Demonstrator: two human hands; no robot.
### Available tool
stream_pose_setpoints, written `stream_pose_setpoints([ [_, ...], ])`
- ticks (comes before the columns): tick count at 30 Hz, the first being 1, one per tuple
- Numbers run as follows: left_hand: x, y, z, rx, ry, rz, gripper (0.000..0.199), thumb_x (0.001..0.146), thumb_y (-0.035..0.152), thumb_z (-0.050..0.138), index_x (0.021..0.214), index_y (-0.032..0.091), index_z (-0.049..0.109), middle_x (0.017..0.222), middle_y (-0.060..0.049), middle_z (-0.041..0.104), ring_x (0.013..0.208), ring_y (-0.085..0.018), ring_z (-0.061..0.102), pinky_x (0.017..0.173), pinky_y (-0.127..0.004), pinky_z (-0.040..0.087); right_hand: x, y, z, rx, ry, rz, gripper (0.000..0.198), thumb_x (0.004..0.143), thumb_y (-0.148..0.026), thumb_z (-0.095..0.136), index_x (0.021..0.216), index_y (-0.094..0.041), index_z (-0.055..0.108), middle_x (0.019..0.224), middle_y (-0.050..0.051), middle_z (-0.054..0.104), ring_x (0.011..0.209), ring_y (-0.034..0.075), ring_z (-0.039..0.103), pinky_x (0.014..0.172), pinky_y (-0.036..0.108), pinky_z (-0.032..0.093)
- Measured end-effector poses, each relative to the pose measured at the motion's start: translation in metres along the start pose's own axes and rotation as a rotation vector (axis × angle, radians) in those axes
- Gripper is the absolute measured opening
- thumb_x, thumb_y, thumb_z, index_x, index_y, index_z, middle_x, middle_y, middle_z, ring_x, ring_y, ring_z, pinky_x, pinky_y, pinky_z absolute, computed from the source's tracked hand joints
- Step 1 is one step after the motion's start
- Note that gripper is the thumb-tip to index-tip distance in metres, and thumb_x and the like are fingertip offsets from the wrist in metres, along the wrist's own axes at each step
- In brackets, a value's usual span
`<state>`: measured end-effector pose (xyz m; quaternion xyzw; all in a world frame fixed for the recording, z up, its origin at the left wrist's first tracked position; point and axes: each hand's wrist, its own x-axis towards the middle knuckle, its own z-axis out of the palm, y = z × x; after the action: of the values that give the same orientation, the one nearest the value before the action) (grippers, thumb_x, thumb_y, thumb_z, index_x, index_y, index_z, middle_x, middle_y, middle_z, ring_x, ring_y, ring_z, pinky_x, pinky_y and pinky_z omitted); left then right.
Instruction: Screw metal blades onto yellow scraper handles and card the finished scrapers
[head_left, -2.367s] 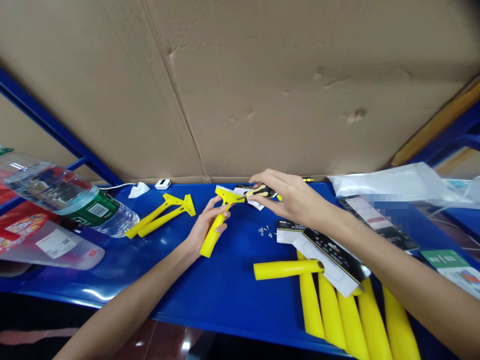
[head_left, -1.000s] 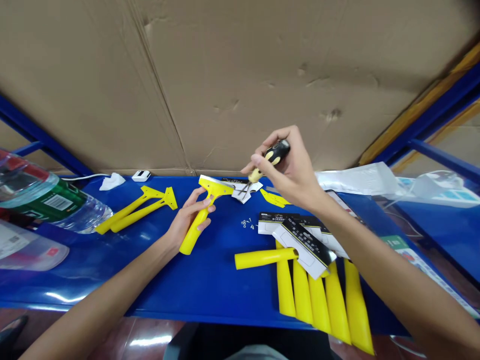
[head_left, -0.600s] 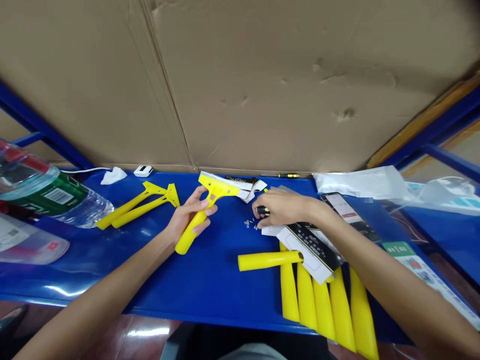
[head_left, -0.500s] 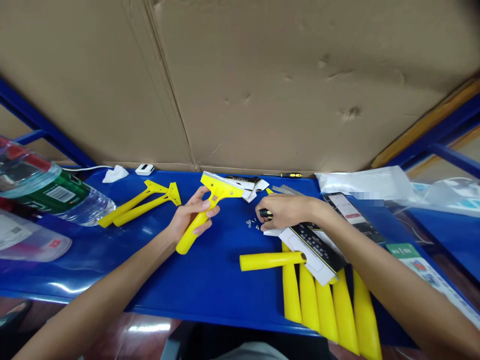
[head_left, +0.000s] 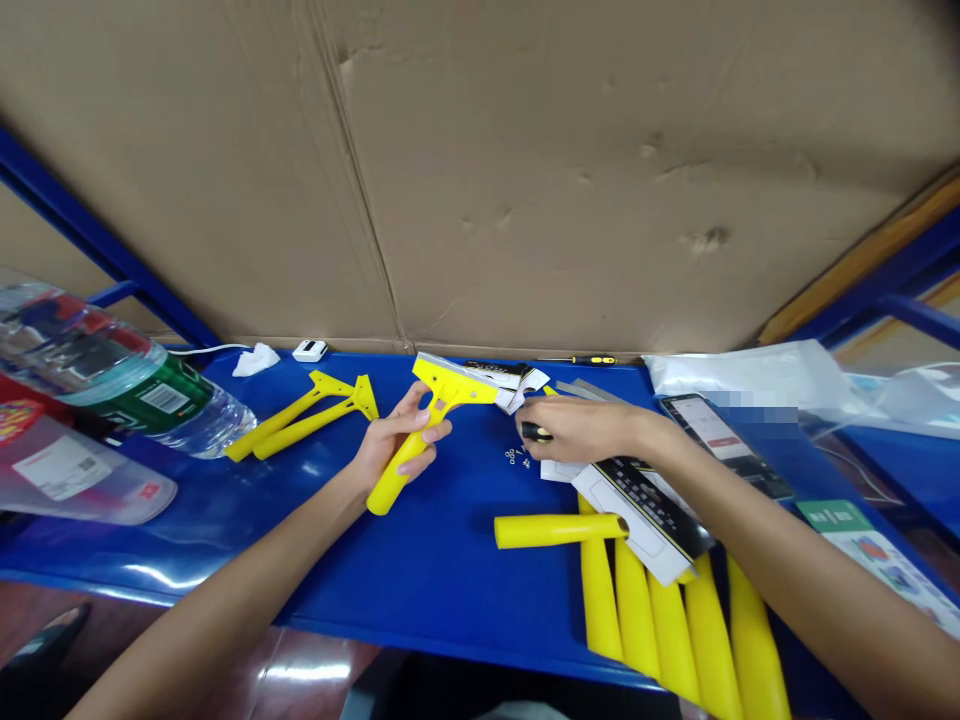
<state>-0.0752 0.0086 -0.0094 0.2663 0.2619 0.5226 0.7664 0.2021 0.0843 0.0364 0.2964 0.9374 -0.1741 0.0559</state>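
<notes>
A yellow scraper is gripped in my left hand, its wide head up and a metal blade along the top edge. My fingers wrap around the handle just below the head. My right hand is closed around a black-handled screwdriver; only the handle's end shows, and its shaft is hidden. Just left of and below that hand, several small screws and nuts lie on the blue table. Loose metal blades lie partly behind the right hand.
Two yellow scrapers lie at left, near a tilted water bottle and a plastic cup. Several yellow handles sit at right under printed cards. A phone, plastic bag and another screwdriver lie farther back.
The view has turned slightly left, so everything sits a little farther right. Both hands keep their grips and have hardly moved relative to the table.
</notes>
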Motion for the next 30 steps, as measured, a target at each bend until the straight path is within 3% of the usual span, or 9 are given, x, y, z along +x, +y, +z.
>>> stream_pose_setpoints([
  [4,0.001,-0.001,-0.001,0.018,0.018,0.001,0.044,0.079,0.012,0.081,0.116,0.028,0.063,0.091,0.0,0.053,0.054,-0.007,0.05,0.029,-0.012,0.029,-0.011,-0.005,-0.024,0.072,0.224,0.017,0.018,0.1,-0.03,0.059,0.109,-0.019,0.07,0.099,0.01,0.077,0.081,0.023,0.069,0.071,0.032,0.046],
  [8,0.002,-0.003,0.0,0.03,0.057,-0.013,0.043,0.082,0.011,0.079,0.117,0.028,0.061,0.089,0.0,0.052,0.052,-0.006,0.047,0.032,-0.012,0.032,-0.023,-0.011,-0.042,0.168,0.589,-0.001,0.014,0.1,-0.034,0.064,0.101,-0.022,0.069,0.09,0.003,0.077,0.072,0.018,0.066,0.07,0.031,0.048],
  [11,0.002,-0.004,0.001,0.034,0.067,-0.011,0.044,0.081,0.01,0.079,0.116,0.027,0.06,0.091,-0.001,0.053,0.056,-0.008,0.052,0.032,-0.012,0.032,-0.029,-0.016,-0.047,0.14,0.881,-0.079,0.013,0.102,-0.035,0.063,0.1,-0.024,0.069,0.095,0.005,0.077,0.08,0.021,0.069,0.078,0.035,0.053],
  [14,0.002,-0.005,0.004,0.045,0.057,-0.001,0.044,0.079,0.009,0.081,0.114,0.027,0.059,0.092,-0.001,0.054,0.06,-0.009,0.055,0.031,-0.012,0.031,-0.031,-0.024,-0.048,0.103,1.007,-0.139,0.012,0.104,-0.034,0.062,0.101,-0.026,0.07,0.101,0.007,0.078,0.091,0.025,0.072,0.086,0.041,0.056],
  [18,0.002,-0.008,0.011,0.106,0.071,-0.036,0.045,0.079,0.013,0.084,0.114,0.025,0.058,0.093,-0.001,0.057,0.06,-0.01,0.059,0.03,-0.014,0.034,-0.028,-0.032,-0.042,0.126,0.981,-0.249,0.011,0.104,-0.028,0.061,0.104,-0.025,0.072,0.105,0.008,0.079,0.095,0.025,0.074,0.087,0.04,0.057],
  [22,0.003,-0.016,0.016,0.164,0.069,-0.096,0.049,0.08,0.016,0.086,0.12,0.024,0.058,0.095,-0.002,0.06,0.06,-0.011,0.061,0.031,-0.015,0.036,-0.016,-0.034,-0.028,0.144,0.815,-0.32,0.012,0.105,-0.023,0.059,0.106,-0.022,0.071,0.104,0.007,0.078,0.092,0.021,0.073,0.083,0.035,0.056],
  [30,0.002,-0.025,0.014,0.208,0.009,-0.121,0.048,0.082,0.017,0.085,0.124,0.023,0.062,0.094,-0.003,0.064,0.07,-0.014,0.066,0.033,-0.014,0.039,0.0,-0.034,-0.004,0.095,0.581,-0.262,0.013,0.106,-0.023,0.059,0.111,-0.02,0.071,0.12,0.009,0.065,0.09,0.018,0.068,0.081,0.033,0.052],
])
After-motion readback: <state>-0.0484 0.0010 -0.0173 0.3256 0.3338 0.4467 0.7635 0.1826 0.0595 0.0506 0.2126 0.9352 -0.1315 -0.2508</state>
